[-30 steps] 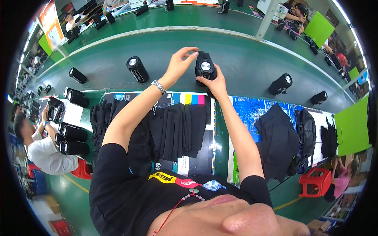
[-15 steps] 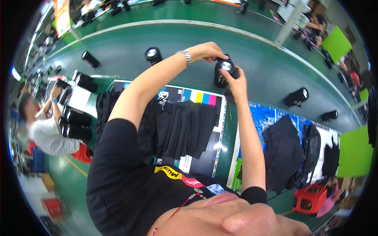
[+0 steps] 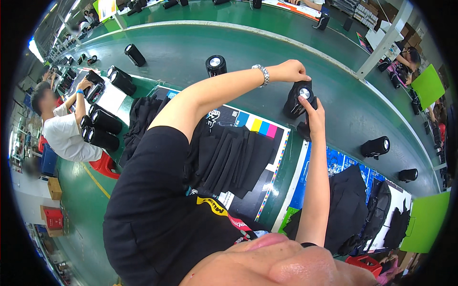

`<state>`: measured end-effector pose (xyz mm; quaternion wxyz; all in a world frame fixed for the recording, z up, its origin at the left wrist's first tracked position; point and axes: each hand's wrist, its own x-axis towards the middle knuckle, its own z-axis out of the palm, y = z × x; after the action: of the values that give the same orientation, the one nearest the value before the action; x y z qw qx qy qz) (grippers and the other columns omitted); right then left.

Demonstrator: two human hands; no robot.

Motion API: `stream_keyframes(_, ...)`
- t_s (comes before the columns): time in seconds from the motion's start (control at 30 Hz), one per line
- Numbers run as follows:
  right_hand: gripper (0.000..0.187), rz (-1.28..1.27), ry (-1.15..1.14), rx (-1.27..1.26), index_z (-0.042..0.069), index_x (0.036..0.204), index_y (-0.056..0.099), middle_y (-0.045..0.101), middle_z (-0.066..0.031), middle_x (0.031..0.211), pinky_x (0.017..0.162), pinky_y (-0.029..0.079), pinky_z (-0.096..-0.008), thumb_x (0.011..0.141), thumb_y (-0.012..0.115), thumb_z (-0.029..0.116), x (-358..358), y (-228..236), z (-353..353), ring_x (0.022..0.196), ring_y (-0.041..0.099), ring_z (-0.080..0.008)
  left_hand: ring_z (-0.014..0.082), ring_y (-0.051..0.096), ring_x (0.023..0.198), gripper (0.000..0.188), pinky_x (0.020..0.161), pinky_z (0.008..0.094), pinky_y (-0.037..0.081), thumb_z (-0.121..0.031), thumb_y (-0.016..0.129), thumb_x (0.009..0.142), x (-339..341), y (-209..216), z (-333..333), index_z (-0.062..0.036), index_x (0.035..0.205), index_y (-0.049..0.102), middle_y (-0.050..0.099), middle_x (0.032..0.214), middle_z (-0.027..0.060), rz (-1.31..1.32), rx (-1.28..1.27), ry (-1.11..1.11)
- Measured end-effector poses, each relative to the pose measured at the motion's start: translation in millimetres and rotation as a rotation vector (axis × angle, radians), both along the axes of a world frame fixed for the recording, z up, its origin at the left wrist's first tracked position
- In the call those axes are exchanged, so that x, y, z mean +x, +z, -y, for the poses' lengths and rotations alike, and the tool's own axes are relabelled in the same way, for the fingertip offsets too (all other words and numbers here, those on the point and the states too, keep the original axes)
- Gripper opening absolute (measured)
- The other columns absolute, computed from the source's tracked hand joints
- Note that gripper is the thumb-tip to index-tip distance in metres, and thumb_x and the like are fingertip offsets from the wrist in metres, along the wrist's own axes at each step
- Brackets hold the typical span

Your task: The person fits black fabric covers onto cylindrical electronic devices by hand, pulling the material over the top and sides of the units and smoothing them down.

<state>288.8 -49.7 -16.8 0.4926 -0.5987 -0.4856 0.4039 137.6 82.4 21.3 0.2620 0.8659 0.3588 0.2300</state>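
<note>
A black cylindrical speaker (image 3: pixel 292 106) with a shiny silver disc on its end is held over the green conveyor belt (image 3: pixel 257 55). My right hand (image 3: pixel 315 117) grips it from the right, thumb on the end beside the disc. At the speaker's far edge, the fingers of my left hand (image 3: pixel 292 71) are pinched together; what lies between them is too small to make out. Folded black fabric pieces (image 3: pixel 229 159) lie in a stack on the printed board before me. More black cloth (image 3: pixel 343 200) is heaped on a blue printed sheet (image 3: pixel 301 183) to the right.
Other speakers stand or lie on the belt: one to the left (image 3: pixel 215 65), one farther left (image 3: pixel 135 55), one to the right (image 3: pixel 375 147). A co-worker in a white shirt (image 3: pixel 69 131) sits at the left among several speakers. A green panel (image 3: pixel 427 224) stands at right.
The view has shifted, so the surroundings sit farther right in the picture. My left fingers have drawn to the speaker's far edge, still pinched. My right hand keeps its grip on the speaker.
</note>
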Motion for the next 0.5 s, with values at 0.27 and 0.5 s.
stream_keyframes(0.27,0.038,-0.080,0.072,0.017,0.003,0.098,0.062,0.061,-0.0003,0.077,0.046,0.033,-0.0206,0.074,0.077,0.028,18,-1,-4,0.059,0.050,-0.0047,0.0206,0.061,0.067,0.042,0.062,0.0371,0.047,-0.041,0.066,0.084,13,-1,0,0.0008,0.083,0.070,0.062,0.069,0.0136,-0.084,-0.280,-0.039)
stream_keyframes(0.5,0.048,0.022,0.069,0.077,-0.001,0.098,0.063,0.066,-0.0062,0.085,0.069,0.047,-0.0255,0.072,0.079,0.035,20,-6,-13,0.075,0.059,-0.0118,0.0340,0.060,0.075,0.025,0.067,0.0430,0.048,-0.024,0.062,0.085,21,-4,6,-0.0015,0.073,0.064,0.061,0.077,0.0143,0.025,0.612,-0.190)
